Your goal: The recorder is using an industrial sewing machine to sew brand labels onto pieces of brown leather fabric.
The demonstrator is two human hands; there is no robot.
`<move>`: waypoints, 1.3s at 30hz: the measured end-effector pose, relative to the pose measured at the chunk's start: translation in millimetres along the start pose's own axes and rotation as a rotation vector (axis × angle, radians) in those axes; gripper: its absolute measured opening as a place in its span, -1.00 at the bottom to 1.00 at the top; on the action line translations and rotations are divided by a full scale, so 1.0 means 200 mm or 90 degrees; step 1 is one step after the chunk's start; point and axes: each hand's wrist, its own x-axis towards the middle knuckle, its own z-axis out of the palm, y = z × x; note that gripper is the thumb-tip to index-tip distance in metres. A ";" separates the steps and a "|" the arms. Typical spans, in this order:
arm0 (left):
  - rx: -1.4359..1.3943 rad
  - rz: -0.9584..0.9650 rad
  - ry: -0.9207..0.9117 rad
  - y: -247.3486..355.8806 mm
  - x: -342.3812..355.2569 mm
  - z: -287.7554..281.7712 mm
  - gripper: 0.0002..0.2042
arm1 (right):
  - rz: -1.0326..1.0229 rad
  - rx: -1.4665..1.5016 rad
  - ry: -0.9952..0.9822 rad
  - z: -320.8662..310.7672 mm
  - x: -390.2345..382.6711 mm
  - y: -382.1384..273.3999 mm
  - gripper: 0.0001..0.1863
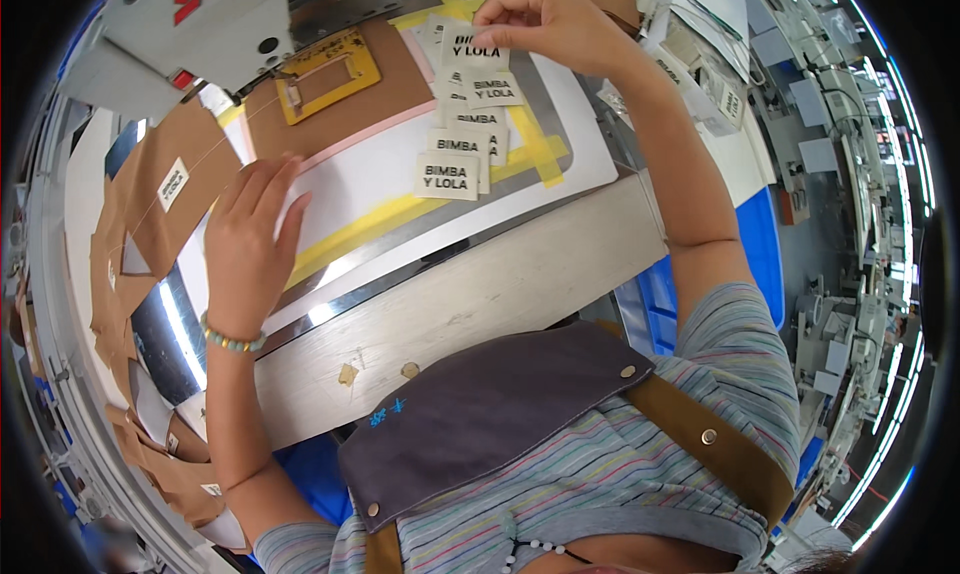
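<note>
At the far side, my right hand (545, 22) pinches a cream label (478, 56) with dark print between thumb and fingers. The label hangs over a loose spread of similar labels (447, 177), some overlapping, on the white board (370, 169) edged with yellow tape. My left hand (250, 219) is open, its fingers stretched out at the near left edge of a flat brown piece of material (385, 99). On that piece lies a yellow frame-shaped template (362, 59), beside the sewing machine head (205, 34).
Brown pieces with a sewn-on label (172, 184) hang down at the left, joined by a thread. A pale table edge (450, 304) runs in front of me. At the right are a blue bin (762, 254) and a side table with papers and a box (715, 99).
</note>
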 end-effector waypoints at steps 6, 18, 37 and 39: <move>-0.001 0.115 0.130 -0.10 0.21 0.16 -0.81 | -0.048 0.027 -0.059 0.20 0.39 -0.08 -0.77; -0.104 -0.002 0.179 -0.27 0.16 0.24 -0.83 | -0.064 -0.117 -0.106 0.52 0.81 -0.08 -0.72; -0.052 -0.007 -0.006 -0.26 0.16 0.29 -0.48 | -0.194 -0.168 -0.024 0.58 0.73 -0.07 -0.81; -0.061 -0.017 -0.010 -0.27 0.16 0.30 -0.48 | -0.192 -0.162 -0.018 0.58 0.71 -0.07 -0.82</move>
